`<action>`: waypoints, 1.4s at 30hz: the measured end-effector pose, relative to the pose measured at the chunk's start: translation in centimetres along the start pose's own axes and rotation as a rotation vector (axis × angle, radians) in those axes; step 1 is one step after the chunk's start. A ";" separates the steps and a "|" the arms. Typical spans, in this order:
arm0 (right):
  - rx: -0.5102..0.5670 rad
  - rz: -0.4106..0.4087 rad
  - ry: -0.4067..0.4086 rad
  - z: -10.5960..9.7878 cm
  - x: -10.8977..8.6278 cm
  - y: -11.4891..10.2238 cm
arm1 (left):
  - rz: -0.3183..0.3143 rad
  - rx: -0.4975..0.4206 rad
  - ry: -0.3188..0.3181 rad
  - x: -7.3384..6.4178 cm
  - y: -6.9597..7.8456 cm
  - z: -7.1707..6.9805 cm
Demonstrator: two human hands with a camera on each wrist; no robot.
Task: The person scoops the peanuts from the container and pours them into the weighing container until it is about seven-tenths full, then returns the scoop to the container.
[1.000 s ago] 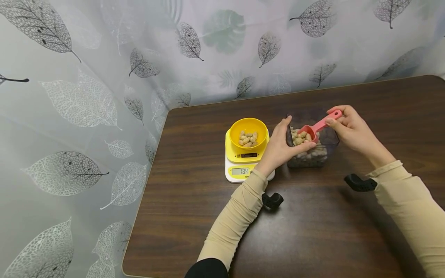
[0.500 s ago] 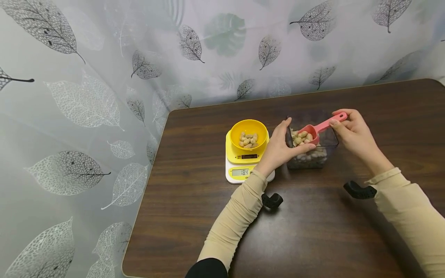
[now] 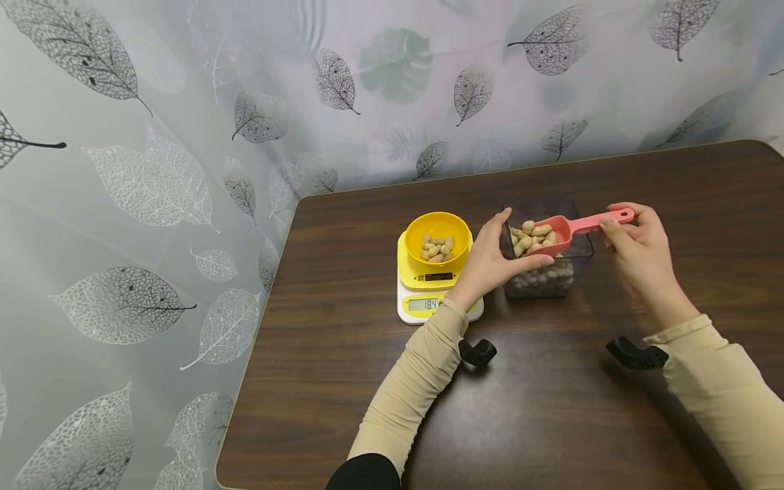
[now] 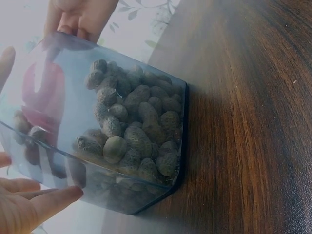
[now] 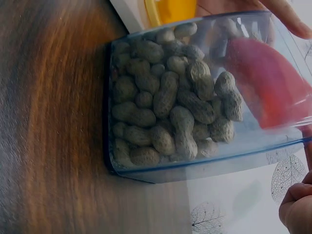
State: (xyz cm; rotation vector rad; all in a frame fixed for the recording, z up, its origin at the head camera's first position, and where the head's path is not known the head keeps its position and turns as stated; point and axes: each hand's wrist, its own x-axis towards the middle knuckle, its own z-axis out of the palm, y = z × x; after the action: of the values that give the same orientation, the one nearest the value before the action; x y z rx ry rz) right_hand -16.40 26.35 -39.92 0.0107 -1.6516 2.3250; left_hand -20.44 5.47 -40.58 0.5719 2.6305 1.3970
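In the head view, a clear plastic container (image 3: 580, 264) part full of unshelled peanuts (image 4: 139, 139) stands on the table. My left hand (image 3: 490, 262) holds its left side, fingers along the rim and thumb across the front. My right hand (image 3: 643, 255) pinches the handle of a pink scoop (image 3: 566, 230) between thumb and fingers. Several peanuts lie in the scoop's bowl, which is at rim height inside the container. Through the clear wall the scoop's pink underside (image 5: 265, 80) shows in the right wrist view, above the heap.
Left of the container, a yellow and white kitchen scale (image 3: 407, 275) reads about 18.4, its display partly covered by my left wrist. A yellow bowl (image 3: 436, 223) with several peanuts sits on it. The brown wooden table (image 3: 331, 327) meets a leaf-print curtain (image 3: 392, 68) behind.
My right hand has shifted right and toward me, bringing the scoop to a flatter angle with peanuts in it. The left hand keeps its hold; the scale reading is the same.
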 end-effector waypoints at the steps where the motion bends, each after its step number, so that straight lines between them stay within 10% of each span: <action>1: 0.073 -0.007 0.006 0.1 -0.1 0.1 | 0.000 -0.005 0.000 0.0 0.0 0.0; 7: 0.255 -0.063 0.025 0.4 -0.3 0.1 | 0.012 -0.010 0.004 0.0 -0.1 -0.3; 42: 0.353 -0.088 0.046 0.5 -0.6 -0.6 | 0.028 0.055 0.024 -0.8 0.4 -0.8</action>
State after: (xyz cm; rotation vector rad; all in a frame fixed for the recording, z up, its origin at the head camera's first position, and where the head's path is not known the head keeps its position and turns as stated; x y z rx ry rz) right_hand -15.77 25.91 -39.26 0.0997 -1.1763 2.4950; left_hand -19.82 4.76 -39.83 0.6044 2.6979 1.3510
